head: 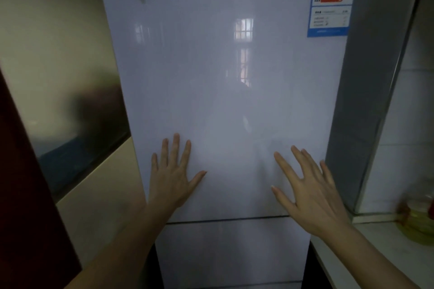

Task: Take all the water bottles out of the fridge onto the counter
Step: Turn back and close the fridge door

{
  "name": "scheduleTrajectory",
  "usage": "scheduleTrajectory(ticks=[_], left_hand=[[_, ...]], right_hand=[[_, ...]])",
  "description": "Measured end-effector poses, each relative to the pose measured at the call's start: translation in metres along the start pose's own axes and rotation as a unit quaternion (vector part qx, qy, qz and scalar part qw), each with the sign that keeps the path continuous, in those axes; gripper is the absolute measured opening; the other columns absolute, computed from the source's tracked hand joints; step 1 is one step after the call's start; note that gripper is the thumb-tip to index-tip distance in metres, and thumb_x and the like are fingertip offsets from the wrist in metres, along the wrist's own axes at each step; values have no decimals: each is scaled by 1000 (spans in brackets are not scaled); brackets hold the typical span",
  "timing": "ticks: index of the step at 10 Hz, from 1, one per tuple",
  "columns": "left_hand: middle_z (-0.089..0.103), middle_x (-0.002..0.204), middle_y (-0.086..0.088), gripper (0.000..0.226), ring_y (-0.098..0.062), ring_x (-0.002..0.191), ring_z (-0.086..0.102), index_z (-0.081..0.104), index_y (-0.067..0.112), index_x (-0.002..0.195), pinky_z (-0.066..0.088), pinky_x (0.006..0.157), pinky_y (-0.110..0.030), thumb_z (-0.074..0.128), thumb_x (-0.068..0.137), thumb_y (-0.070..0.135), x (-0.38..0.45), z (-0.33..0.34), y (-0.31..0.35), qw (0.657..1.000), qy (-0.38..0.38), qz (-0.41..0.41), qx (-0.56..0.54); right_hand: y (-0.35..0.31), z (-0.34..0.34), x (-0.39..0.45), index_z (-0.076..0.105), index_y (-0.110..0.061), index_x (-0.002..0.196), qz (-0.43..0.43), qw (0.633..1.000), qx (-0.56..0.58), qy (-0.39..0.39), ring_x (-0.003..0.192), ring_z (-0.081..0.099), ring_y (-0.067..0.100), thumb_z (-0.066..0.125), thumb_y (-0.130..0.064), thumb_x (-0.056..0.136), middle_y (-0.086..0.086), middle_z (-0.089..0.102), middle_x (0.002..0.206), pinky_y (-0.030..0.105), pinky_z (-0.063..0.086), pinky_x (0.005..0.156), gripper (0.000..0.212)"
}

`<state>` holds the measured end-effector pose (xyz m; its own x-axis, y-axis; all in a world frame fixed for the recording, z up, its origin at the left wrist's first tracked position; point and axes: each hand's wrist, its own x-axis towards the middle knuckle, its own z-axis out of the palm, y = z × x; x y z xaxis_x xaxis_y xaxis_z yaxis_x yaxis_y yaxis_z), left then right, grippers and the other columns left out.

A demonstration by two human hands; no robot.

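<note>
A tall white fridge fills the middle of the view with its glossy upper door closed. A seam near the bottom separates that door from a lower door. My left hand is held flat with fingers spread in front of the lower part of the upper door. My right hand is spread the same way further right, near the door's right edge. Both hands hold nothing. No water bottles are visible; the inside of the fridge is hidden.
A white counter runs along the right of the fridge, under a tiled wall. A bottle of yellow liquid stands on it at the far right. A beige and steel cabinet is on the left. An energy label sticks to the door's top right.
</note>
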<state>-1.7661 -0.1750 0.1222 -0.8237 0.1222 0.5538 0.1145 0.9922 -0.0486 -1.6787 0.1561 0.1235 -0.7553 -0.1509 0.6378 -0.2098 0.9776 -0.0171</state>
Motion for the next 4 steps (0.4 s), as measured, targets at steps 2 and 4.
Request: scheduleTrajectory(ticks=[2, 4], left_hand=[[-9, 170, -5, 89, -29, 157, 0, -5, 34, 160, 6, 123, -59, -1, 85, 81, -6, -37, 0, 999, -39, 6, -26], [29, 165, -1, 81, -22, 150, 29, 19, 30, 160, 21, 122, -43, 17, 93, 76, -36, -90, 3, 970, -40, -60, -233]], right_hand=[[-17, -6, 8, 18, -34, 162, 19, 999, -5, -27, 151, 30, 34, 31, -65, 97, 14, 27, 166, 62, 25, 119, 74], [-44, -26, 23, 8, -41, 160, 23, 996, 81, -19, 153, 24, 29, 28, -70, 92, 9, 23, 168, 55, 19, 123, 76]])
